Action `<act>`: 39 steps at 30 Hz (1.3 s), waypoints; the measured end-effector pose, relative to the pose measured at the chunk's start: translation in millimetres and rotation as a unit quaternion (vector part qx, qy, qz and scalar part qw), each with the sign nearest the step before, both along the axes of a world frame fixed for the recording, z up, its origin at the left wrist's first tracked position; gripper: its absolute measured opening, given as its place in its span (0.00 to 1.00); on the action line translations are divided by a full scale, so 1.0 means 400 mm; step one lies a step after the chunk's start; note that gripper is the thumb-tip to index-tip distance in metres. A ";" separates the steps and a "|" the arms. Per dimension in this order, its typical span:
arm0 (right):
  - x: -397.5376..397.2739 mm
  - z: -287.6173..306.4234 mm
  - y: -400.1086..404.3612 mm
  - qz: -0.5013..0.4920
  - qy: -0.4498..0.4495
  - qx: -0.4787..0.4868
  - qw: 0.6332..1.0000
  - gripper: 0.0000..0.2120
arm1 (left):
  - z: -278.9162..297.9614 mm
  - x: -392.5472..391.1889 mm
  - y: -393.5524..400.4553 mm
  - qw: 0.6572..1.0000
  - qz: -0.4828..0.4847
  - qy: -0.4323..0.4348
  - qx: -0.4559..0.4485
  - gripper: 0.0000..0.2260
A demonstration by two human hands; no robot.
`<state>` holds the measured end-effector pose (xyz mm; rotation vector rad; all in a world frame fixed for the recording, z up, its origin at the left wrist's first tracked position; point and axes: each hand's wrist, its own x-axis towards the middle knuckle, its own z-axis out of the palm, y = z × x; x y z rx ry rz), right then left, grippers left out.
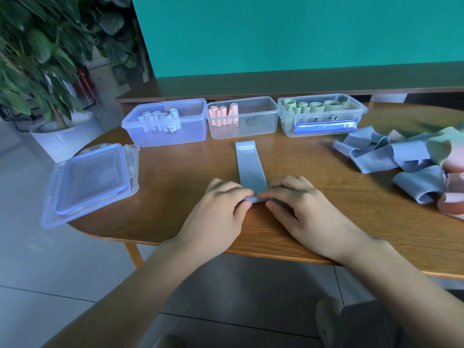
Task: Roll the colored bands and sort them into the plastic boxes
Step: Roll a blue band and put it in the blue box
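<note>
- A blue-grey band (251, 165) is laid flat on the wooden table (175, 177), running lengthwise away from the person toward 12 o'clock, so that it can be rolled up from its near end.
- The near end is pinched by the left hand (218, 212) and the right hand (303, 209), one at each edge; the fingertips are curled onto a small tight roll just begun there, which is probably why both hands are used: the roll is kept even across its width.
- The rest of the band is left unrolled; its far end, bearing a small printed label, lies just short of the middle box.
- Three plastic boxes are lined up at 12 o'clock, open-topped, so that finished rolls can be dropped in by colour: the left box (165, 136) holds pale bluish rolls, the middle box (243, 129) pink rolls, the right box (322, 126) green rolls.
- This roll is judged to be meant for the left box, by colour.
- A pile of loose bands (391, 156), blue-grey, green and pink, is heaped at 2 to 3 o'clock, within reach of the right hand as the supply still to be worked.
- A stack of box lids (93, 182) is set aside at 9 o'clock, over the table edge, clear of the rolling space.
- The task is judged partly done: every box holds some rolls, and many bands remain unrolled.
</note>
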<state>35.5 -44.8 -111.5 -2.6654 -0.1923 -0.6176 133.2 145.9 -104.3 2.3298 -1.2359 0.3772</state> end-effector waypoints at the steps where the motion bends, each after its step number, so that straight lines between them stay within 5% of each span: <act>1: 0.001 0.000 0.000 -0.002 0.002 -0.002 1.000 0.13 | 0.000 0.002 0.000 1.000 0.003 -0.002 -0.006 0.10; 39: 0.048 -0.012 -0.005 -0.029 0.072 -0.013 0.997 0.19 | 0.000 0.051 -0.005 0.994 0.027 0.107 -0.023 0.16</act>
